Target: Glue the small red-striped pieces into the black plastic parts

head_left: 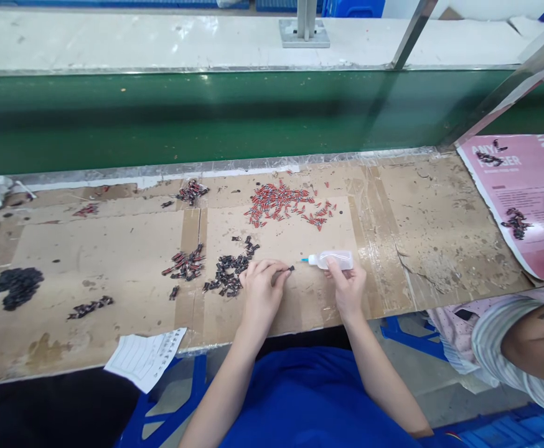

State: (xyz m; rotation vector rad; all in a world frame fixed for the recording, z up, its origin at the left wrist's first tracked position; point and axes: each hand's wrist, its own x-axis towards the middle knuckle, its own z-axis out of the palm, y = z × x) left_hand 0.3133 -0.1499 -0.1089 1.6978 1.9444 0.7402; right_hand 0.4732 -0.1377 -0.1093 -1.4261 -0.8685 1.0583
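Note:
Between the thumb and fingers of my left hand (263,292) is a small black part (291,268), too small to name exactly. My right hand (349,287) is closed around a clear squeeze bottle (340,259) with a white cap and a thin blue needle tip. The bottle lies sideways, its tip pointing left toward the black part, with a gap between them. Just left of my left hand is a pile of small black parts (228,274). Beyond both hands spreads a heap of small red pieces (276,202) with dark and silvery bits.
Cardboard (127,249) covers the bench. Mixed red and black pieces (185,262) lie left, with a dark pile (18,286) farther over. A paper sheet (147,358) overhangs the front edge. Beyond runs a green belt (206,124). At right are a pink poster (524,205) and another person's arm (540,339).

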